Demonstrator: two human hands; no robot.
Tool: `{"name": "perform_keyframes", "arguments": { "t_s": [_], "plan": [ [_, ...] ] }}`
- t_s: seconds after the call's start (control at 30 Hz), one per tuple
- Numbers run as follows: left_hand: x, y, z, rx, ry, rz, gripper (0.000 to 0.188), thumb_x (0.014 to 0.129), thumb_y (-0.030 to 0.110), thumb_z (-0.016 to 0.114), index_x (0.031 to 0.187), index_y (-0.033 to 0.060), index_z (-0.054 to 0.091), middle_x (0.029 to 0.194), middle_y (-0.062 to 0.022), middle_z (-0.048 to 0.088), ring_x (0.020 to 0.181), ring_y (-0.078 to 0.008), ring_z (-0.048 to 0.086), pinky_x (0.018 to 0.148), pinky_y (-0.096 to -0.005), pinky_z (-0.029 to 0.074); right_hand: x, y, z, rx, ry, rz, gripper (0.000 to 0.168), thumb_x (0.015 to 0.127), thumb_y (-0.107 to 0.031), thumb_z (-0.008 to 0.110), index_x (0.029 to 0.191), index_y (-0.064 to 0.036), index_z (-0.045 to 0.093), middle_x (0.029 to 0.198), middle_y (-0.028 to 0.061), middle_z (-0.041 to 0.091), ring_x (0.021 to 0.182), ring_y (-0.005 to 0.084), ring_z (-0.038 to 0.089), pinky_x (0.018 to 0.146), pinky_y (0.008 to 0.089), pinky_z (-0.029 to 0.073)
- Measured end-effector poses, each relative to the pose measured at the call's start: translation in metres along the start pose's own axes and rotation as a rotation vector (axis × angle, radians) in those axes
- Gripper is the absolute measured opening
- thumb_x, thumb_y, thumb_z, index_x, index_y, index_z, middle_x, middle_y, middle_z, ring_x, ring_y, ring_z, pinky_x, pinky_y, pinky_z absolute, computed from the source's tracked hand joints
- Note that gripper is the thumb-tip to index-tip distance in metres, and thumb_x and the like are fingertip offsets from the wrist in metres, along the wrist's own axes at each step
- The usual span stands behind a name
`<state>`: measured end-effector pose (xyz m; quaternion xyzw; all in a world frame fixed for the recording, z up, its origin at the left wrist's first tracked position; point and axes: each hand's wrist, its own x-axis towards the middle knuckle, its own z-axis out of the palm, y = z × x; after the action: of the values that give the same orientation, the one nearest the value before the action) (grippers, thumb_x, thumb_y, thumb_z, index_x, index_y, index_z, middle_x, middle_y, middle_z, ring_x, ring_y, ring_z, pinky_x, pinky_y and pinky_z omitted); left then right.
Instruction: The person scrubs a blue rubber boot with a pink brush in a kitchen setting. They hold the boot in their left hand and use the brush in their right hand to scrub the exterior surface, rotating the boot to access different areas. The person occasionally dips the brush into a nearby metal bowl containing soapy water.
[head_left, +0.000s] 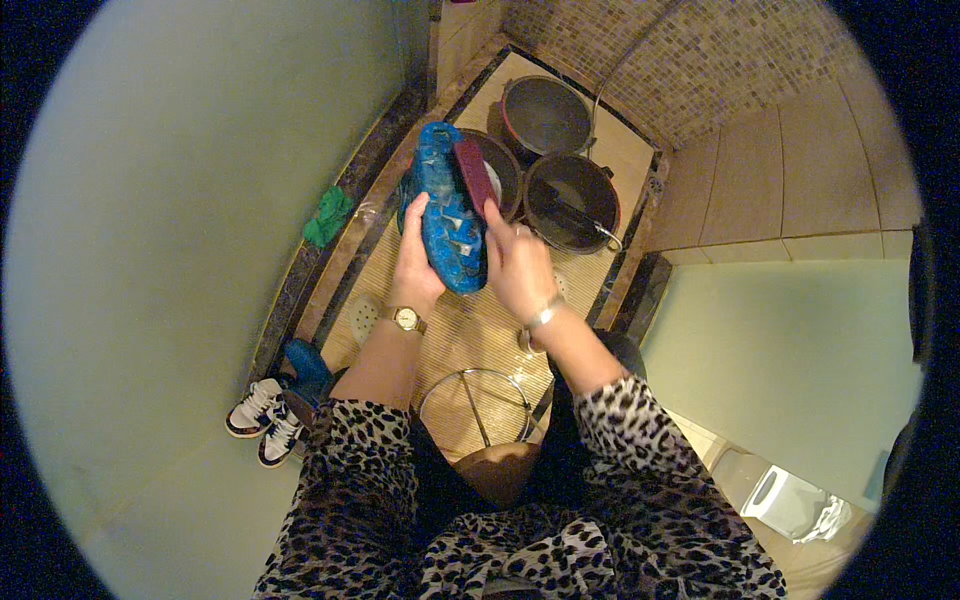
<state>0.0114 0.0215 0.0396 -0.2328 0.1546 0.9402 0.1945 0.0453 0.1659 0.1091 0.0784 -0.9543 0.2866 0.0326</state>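
Sole side up, a blue shoe (450, 214) is held upright over the tiled floor. My left hand (416, 262) grips its left edge near the middle, thumb on the sole. My right hand (521, 262) is closed around the lower end of a maroon brush (476, 176), index finger laid along its back. The brush lies against the right side of the shoe; its bristles are hidden. Just behind both stands a dark bucket (508, 161), partly covered by the shoe and brush.
Two more dark buckets (546, 112) (574, 199) stand behind, a shower hose end (611, 238) in the nearer one. A round metal rack (472, 401) is between my legs. A green cloth (328, 216) lies by the left glass panel; white sneakers (259, 409) sit lower left.
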Motion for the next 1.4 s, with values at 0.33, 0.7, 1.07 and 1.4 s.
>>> {"name": "perform_keyframes", "arguments": {
  "t_s": [0.33,0.7,1.07,1.4],
  "plan": [
    [0.009,0.002,0.005,0.002,0.04,0.054,0.054,0.089,0.056,0.06,0.118,0.0102,0.063,0.111,-0.0091,0.068,0.098,-0.0282,0.065,0.092,-0.0438,0.051,-0.026,-0.017,0.001,-0.183,-0.034,0.025,0.064,0.087,-0.005,0.061,0.148,-0.01,0.043,0.078,0.0191,0.058,0.057,0.0372,0.062,0.054,0.047,0.053],
    [0.002,0.007,-0.004,-0.03,0.068,0.084,0.053,0.089,0.057,0.059,0.118,0.0122,0.062,0.112,-0.008,0.067,0.1,-0.0281,0.063,0.093,-0.0447,0.05,-0.075,-0.039,-0.01,-0.21,-0.194,-0.008,0.068,0.085,-0.005,0.06,0.15,-0.01,0.039,0.08,0.0194,0.057,0.055,0.0363,0.061,0.052,0.0467,0.053],
    [0.005,0.012,0.001,0.045,-0.016,-0.051,0.038,0.093,0.043,0.062,0.111,0.0107,0.065,0.104,-0.0084,0.07,0.092,-0.0276,0.067,0.087,-0.0442,0.055,-0.097,0.05,-0.034,-0.066,-0.2,-0.29,0.073,0.08,-0.009,0.066,0.148,-0.024,0.044,0.089,0.0113,0.058,0.061,0.029,0.064,0.053,0.0427,0.055],
    [0.006,0.016,0.0,0.087,0.01,-0.016,0.042,0.092,0.045,0.064,0.115,0.0096,0.064,0.114,-0.01,0.068,0.101,-0.0277,0.065,0.092,-0.0462,0.053,-0.058,0.098,-0.045,-0.101,-0.253,-0.529,0.071,0.074,-0.006,0.068,0.142,-0.019,0.054,0.083,0.0076,0.053,0.063,0.024,0.058,0.055,0.0367,0.051]
  ]
}}
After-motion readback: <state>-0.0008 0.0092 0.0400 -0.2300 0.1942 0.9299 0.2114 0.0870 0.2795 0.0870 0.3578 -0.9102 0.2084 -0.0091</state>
